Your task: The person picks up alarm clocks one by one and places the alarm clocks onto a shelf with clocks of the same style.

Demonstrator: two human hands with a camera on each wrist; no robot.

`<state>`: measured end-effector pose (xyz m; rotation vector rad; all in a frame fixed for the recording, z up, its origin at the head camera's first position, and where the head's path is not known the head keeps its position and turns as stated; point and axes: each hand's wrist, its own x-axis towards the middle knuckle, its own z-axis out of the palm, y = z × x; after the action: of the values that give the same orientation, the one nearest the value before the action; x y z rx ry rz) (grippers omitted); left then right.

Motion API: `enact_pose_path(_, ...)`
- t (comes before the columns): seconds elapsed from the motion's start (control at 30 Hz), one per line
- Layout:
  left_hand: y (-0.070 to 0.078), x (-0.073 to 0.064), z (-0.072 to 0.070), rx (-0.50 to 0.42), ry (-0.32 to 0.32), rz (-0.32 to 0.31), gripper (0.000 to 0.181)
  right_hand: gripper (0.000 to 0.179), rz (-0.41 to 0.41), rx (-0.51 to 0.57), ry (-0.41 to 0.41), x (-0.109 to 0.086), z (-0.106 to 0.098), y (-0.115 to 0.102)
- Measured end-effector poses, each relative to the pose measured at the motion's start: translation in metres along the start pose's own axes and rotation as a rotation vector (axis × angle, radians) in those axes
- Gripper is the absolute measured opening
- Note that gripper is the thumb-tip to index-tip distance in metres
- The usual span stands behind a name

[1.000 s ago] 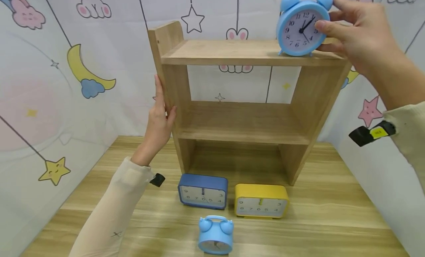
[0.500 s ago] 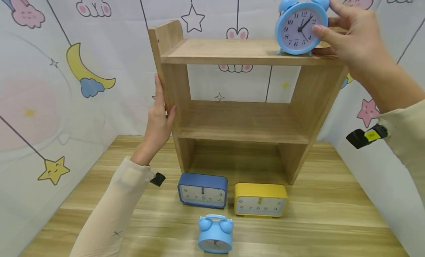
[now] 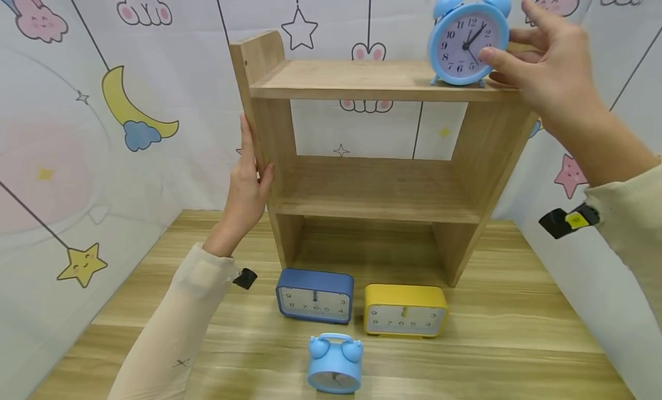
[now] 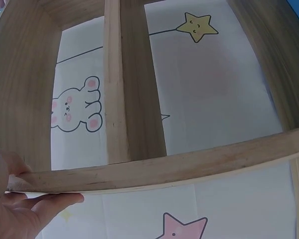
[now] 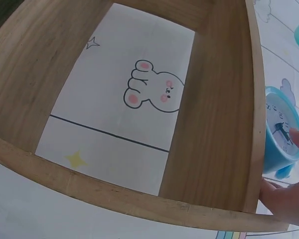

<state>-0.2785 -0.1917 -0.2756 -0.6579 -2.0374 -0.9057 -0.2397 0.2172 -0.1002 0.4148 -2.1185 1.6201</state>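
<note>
In the head view a light blue twin-bell alarm clock stands upright near the right end of the wooden shelf's top board. My right hand is at its right side, thumb tip over the dial's edge, middle fingers beside the case. The index finger is raised apart from the bell. In the right wrist view, the thumb lies over the clock's face and another finger shows by the board's edge. My left hand holds the shelf's left side panel, thumb at the front edge, fingers along the outside.
On the wooden table stand a blue rectangular clock, a yellow rectangular clock and a second light blue twin-bell clock, all in front of the shelf. A printed cloth backdrop closes off the back and sides.
The alarm clock on top has slid slightly left. My right hand has moved left and a little down, and its index finger has come away from the bell. My left hand stays put.
</note>
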Motion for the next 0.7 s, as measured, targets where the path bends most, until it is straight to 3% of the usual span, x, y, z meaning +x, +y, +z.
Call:
enact_pose_path(0.1,0.000,0.000,0.000,-0.007,-0.002,-0.001,0.088,0.080,-0.046,-0.023,0.036,-0.005,0.000,0.000)
enact_pose_path(0.3,0.000,0.000,0.000,0.001,0.003,0.001,0.088,0.072,-0.223,-0.262,0.153,-0.021,0.005,-0.002)
enact_pose_path(0.4,0.001,0.000,0.001,0.002,0.005,0.001,0.088,0.065,-0.326,-0.313,0.226,-0.032,0.008,-0.001)
enact_pose_path(0.53,0.001,0.000,0.001,-0.008,0.002,-0.012,0.088,0.054,-0.414,-0.236,0.270,-0.046,0.013,0.004)
enact_pose_path(0.7,0.002,0.001,0.002,-0.022,-0.001,-0.032,0.088,0.045,-0.485,-0.125,0.214,-0.064,0.021,0.015)
